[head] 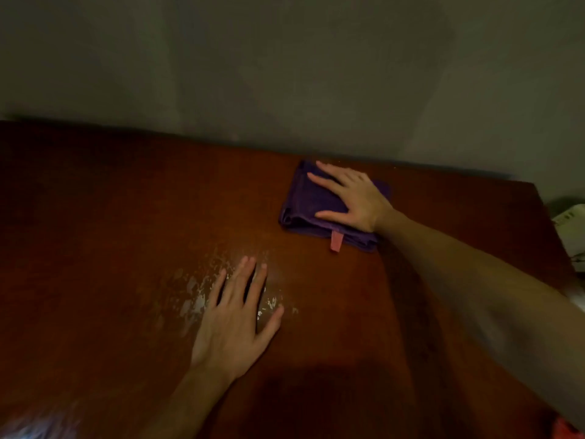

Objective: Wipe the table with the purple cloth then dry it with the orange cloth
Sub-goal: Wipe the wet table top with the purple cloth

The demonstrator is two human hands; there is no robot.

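A folded purple cloth (308,204) with a pink tag lies on the reddish-brown table (110,217), near its far edge. My right hand (351,196) presses flat on top of the cloth, fingers spread. My left hand (235,318) rests flat on the bare tabletop nearer to me, fingers apart, holding nothing. Wet, shiny streaks (196,296) glisten on the wood around my left hand. A scrap of orange-red fabric (566,430) shows at the bottom right corner; I cannot tell whether it is the orange cloth.
A grey wall (285,74) runs right behind the table's far edge. Beyond the table's right edge sits a pale object (571,226). The room is dim.
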